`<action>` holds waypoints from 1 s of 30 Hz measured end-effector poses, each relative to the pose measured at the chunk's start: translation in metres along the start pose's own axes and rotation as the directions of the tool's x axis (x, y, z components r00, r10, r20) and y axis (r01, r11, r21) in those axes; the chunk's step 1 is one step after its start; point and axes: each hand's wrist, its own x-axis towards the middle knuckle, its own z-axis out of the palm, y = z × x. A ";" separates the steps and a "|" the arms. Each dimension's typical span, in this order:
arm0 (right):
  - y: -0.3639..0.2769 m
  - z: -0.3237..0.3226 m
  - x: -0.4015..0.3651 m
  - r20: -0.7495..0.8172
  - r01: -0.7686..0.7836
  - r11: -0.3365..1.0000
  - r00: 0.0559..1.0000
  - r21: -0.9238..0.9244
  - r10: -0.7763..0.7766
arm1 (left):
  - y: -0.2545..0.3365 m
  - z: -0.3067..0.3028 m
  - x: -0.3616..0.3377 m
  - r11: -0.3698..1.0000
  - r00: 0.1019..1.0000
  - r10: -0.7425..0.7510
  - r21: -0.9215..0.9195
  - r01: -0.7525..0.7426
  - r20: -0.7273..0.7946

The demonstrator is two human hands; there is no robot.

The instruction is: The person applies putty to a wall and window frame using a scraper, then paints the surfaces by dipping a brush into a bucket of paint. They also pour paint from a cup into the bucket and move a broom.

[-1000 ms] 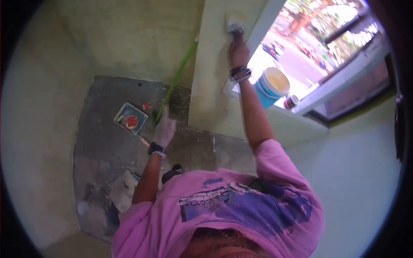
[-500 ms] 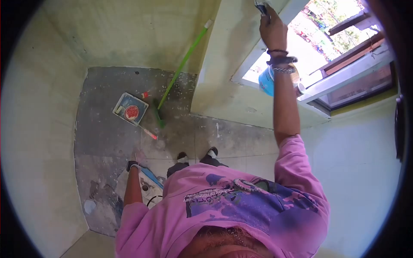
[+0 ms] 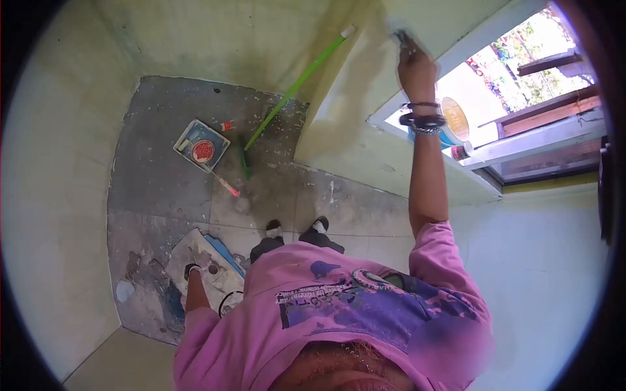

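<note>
My right hand (image 3: 417, 67) is raised beside the window, its fingers closed round a small dark tool with a whitish end, which looks like a paintbrush (image 3: 400, 36). Motion blurs the tool, held near the pale wall. Behind that wrist, a blue bucket (image 3: 450, 138) with a yellowish round top is partly hidden on the window ledge. Low at the left hangs my left hand (image 3: 192, 270), dark and small, with a white band near it. Its fingers cannot be made out. Below it in view lies a stained white board (image 3: 203, 251) with a round hole.
A paint tray (image 3: 178, 144) holding a round red-and-white thing sits on the speckled floor; a red-handled tool (image 3: 228, 188) lies against it. A green broom (image 3: 297, 85) leans on the wall. A small can (image 3: 462, 152) stands on the window ledge beside the open window.
My right hand has moved down the wall with the paintbrush, away from the top edge of view. My left hand has swung lower, and the view has shifted slightly.
</note>
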 end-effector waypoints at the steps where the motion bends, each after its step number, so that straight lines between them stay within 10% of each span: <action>1: -0.015 -0.017 0.007 -0.138 -0.052 0.997 0.989 0.065 0.060 | -0.002 -0.001 0.002 1.000 1.000 -0.021 -0.019 0.021 0.002; 5: 0.037 0.061 -0.015 -0.161 -0.013 0.998 0.987 -0.056 0.004 | 0.015 -0.006 0.018 0.996 1.000 -0.019 -0.083 0.021 0.017; 7: 0.049 0.094 -0.076 0.037 -0.074 0.981 0.997 0.177 0.069 | 0.032 0.002 0.035 0.975 0.998 0.034 -0.221 -0.023 0.048; 9: 0.080 0.100 -0.119 0.464 -0.184 0.983 0.871 0.005 0.160 | 0.065 0.018 0.023 0.799 0.986 -0.099 -0.580 0.159 0.135; 16: 0.182 -0.084 -0.116 0.453 -0.272 0.946 0.876 0.176 0.168 | 0.101 0.042 -0.009 0.998 0.999 0.003 -0.062 -0.001 0.046; 19: 0.218 -0.160 -0.070 0.524 -0.284 0.949 0.793 -0.135 0.311 | 0.105 0.064 -0.019 0.999 0.998 -0.020 0.048 0.017 0.052; 23: 0.301 -0.172 -0.016 0.622 -0.084 0.937 0.727 -0.338 0.290 | 0.137 0.120 -0.033 0.991 0.997 0.006 0.135 -0.016 0.077; 30: 0.429 -0.080 0.013 0.924 0.147 0.973 0.364 -0.179 0.115 | 0.227 0.225 -0.081 0.960 0.976 0.201 0.181 -0.213 0.084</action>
